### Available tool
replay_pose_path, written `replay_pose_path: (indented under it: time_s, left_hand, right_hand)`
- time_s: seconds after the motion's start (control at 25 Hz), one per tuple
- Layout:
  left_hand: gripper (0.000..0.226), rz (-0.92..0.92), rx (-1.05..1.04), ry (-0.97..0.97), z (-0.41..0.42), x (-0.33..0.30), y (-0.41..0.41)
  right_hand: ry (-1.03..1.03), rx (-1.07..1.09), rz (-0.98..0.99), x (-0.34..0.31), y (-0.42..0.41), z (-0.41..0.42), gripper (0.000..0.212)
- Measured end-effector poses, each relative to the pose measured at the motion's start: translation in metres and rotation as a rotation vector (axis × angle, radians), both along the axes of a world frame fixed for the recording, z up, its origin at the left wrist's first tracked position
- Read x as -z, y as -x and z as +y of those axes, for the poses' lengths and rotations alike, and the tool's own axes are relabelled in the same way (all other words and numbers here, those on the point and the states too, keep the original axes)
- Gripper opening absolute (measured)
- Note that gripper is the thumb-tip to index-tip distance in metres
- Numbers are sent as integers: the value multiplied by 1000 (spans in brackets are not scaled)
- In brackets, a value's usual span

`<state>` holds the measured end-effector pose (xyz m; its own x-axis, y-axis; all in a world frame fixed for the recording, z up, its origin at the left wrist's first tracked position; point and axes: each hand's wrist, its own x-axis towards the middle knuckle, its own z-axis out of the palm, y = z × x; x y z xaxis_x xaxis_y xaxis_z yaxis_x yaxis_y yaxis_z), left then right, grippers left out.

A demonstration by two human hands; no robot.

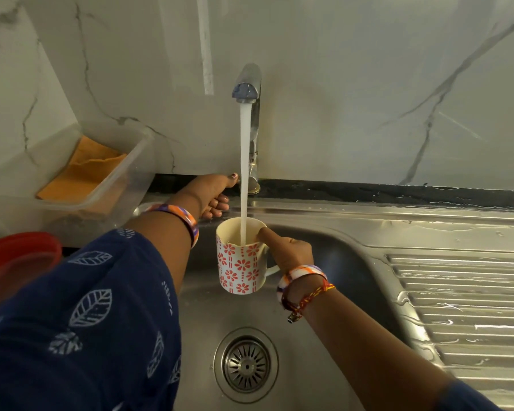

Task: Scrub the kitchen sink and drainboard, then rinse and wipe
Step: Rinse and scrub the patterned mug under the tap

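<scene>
Here the sink (324, 378) fills the lower centre of the frame, its drain (246, 364) at the bottom, the wet drainboard (463, 307) at right; above the basin the right hand (291, 252) grips a mug (240, 256) by the handle, thumb on the rim, under the tap (248, 87) stream; the left hand (214, 194), fingers curled, reaches the tap base; a tub (107, 185) sits at left.

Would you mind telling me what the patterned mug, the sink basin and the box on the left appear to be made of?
The mug looks like glazed ceramic: glossy white with a red printed flower pattern. The sink basin appears to be brushed stainless steel, grey with soft reflections. The box seems to be clear plastic, since the orange cloth shows through its wall.
</scene>
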<state>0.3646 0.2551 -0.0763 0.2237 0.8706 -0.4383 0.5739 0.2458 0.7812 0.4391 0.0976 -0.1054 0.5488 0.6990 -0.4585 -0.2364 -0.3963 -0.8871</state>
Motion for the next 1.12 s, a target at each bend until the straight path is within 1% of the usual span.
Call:
replay_pose_path:
  time_s: [0.56,1.12]
  left_hand:
    - [56,40,12,-23,1,3,0]
    - [57,19,36,-21,3,5,2]
  right_hand:
    - [25,15,12,6,0,0,25]
    - [19,30,24,10,2,-2,24]
